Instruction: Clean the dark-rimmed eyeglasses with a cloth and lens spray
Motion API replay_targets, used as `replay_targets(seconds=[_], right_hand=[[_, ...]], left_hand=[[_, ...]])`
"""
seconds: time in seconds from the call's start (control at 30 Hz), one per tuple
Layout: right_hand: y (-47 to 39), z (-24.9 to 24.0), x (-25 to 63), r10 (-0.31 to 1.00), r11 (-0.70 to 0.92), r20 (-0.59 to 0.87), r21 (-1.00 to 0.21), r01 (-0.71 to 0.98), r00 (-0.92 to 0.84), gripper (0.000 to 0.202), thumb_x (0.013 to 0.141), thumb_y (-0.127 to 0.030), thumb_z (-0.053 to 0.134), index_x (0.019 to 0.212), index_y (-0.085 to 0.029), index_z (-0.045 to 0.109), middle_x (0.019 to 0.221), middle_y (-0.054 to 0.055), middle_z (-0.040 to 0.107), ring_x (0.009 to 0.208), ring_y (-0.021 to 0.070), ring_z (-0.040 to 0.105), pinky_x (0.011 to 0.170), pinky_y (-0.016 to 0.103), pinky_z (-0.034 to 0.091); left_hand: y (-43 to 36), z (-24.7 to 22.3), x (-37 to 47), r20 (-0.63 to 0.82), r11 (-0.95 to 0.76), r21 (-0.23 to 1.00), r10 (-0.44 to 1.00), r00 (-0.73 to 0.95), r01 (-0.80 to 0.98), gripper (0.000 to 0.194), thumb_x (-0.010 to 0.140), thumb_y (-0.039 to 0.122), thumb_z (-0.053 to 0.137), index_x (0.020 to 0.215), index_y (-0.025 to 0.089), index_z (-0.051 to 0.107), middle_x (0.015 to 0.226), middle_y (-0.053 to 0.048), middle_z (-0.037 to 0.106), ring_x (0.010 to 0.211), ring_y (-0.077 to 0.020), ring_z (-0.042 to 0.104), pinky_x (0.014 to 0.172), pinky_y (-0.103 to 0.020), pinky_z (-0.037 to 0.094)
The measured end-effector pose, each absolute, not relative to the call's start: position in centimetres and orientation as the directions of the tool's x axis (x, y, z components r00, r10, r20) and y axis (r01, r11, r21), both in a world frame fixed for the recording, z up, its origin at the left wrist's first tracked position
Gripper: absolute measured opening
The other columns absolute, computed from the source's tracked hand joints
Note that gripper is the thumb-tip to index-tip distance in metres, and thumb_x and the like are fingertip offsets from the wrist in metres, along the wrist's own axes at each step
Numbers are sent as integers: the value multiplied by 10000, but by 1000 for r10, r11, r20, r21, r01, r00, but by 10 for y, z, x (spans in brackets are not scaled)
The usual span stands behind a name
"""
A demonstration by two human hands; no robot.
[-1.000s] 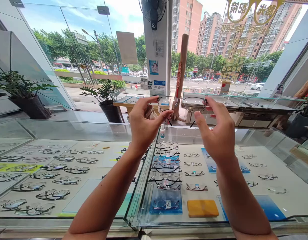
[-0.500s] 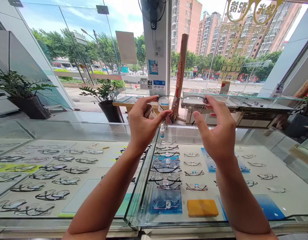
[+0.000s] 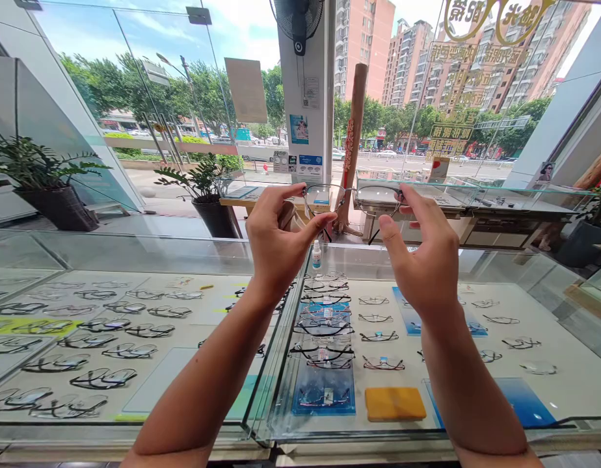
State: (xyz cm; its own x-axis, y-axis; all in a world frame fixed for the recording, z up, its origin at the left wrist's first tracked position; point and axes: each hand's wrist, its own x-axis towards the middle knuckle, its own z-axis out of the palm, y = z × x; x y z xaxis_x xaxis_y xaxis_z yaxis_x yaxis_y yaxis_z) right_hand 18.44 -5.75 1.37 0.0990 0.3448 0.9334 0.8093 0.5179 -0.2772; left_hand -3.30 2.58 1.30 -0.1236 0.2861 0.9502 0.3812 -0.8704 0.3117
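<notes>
A pair of thin-rimmed eyeglasses (image 3: pixel 378 194) is held up at about arm's length, above the far edge of the glass counter. My left hand (image 3: pixel 280 237) grips its left end, index finger at the upper corner of the rim and thumb below near the lens. At the other end, my right hand (image 3: pixel 422 253) has its index finger against the right hinge corner, with the thumb lower and seemingly apart from the rim. The temples point away and downward, partly hidden. Just below the glasses, a small white spray bottle (image 3: pixel 317 255) stands on the counter.
Under the glass, several rows of spectacles (image 3: pixel 327 325) fill the display cases. A yellow case (image 3: pixel 395 403) lies near the front. Beyond are potted plants (image 3: pixel 210 188), a wooden post (image 3: pixel 358 117), another counter (image 3: pixel 515 221) and a wall fan (image 3: pixel 298 23).
The eyeglasses and both hands have shifted very slightly left, and the temples hang at a slightly different angle. Both hands keep their hold.
</notes>
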Motion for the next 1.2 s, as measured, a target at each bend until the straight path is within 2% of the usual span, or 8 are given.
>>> replay_targets(seconds=[0.23, 0.47, 0.73, 0.93, 1.2], right_hand=[[-56, 12, 183, 365, 516, 925, -293, 805, 103, 502, 1074, -385, 594, 1550, -245, 666, 1443, 162, 771, 1314, 374, 732, 1089, 668, 628], [-55, 10, 182, 384, 507, 915, -322, 799, 125, 501, 1072, -406, 594, 1529, -223, 686, 1457, 175, 771, 1316, 371, 737, 1097, 667, 624], [-52, 8, 181, 399, 501, 907, -337, 797, 133, 530, 1068, -457, 611, 1534, -213, 672, 1410, 175, 791, 1136, 333, 785, 1007, 611, 666], [-51, 7, 181, 392, 497, 910, -333, 802, 135, 524, 1059, -442, 616, 1527, -212, 676, 1390, 176, 796, 1118, 334, 788, 989, 606, 672], [-56, 13, 182, 360, 547, 930, -280, 789, 80, 561, 1050, -393, 606, 1596, -270, 627, 1476, 153, 757, 1319, 364, 740, 1054, 636, 658]], left_hand=[[17, 15, -33, 965, -849, 263, 226, -133, 458, 541, 810, 606, 982, 1187, 276, 776, 1094, -68, 754, 1015, -253, 712, 820, -386, 598], [11, 16, -32, 959, -839, 284, 250, -135, 464, 548, 802, 608, 987, 1191, 284, 778, 1089, -66, 750, 954, -240, 687, 744, -369, 578], [11, 12, -32, 951, -839, 310, 280, -133, 447, 612, 773, 583, 1016, 1254, 295, 771, 1179, -79, 747, 839, -202, 644, 647, -349, 552], [12, 13, -32, 947, -846, 321, 295, -127, 426, 620, 776, 602, 1007, 1264, 299, 772, 1206, -84, 743, 830, -199, 635, 641, -345, 543], [27, 15, -36, 938, -860, 347, 319, -138, 375, 667, 801, 701, 947, 1285, 275, 777, 1124, -61, 748, 707, -147, 548, 629, -326, 487]])
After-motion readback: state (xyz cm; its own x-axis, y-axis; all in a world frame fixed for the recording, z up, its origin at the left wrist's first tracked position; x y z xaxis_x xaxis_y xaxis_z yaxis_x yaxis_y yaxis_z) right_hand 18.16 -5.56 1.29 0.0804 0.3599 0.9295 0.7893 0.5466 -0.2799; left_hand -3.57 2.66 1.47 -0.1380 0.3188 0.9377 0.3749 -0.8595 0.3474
